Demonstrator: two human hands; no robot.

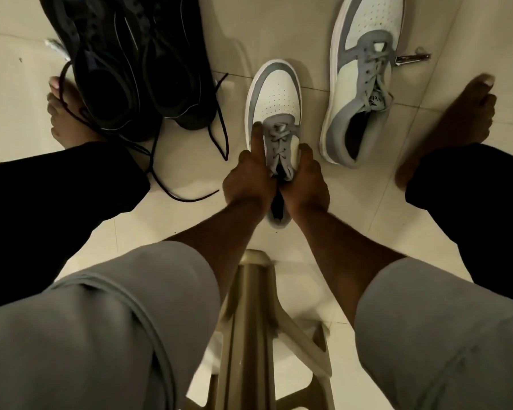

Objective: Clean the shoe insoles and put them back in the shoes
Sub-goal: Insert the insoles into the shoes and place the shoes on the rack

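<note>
Both hands, left hand (249,176) and right hand (304,180), grip one sneaker (274,96) (toe pointing away).

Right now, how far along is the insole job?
Done: cannot confirm; no insole shows loose on the floor, and the second white-grey sneaker lies apart, its opening dark. In hand: left hand and right hand both grip the middle white-grey sneaker at its opening, apparently working inside. Left: the black pair, laces trailing, lies untouched.
</note>
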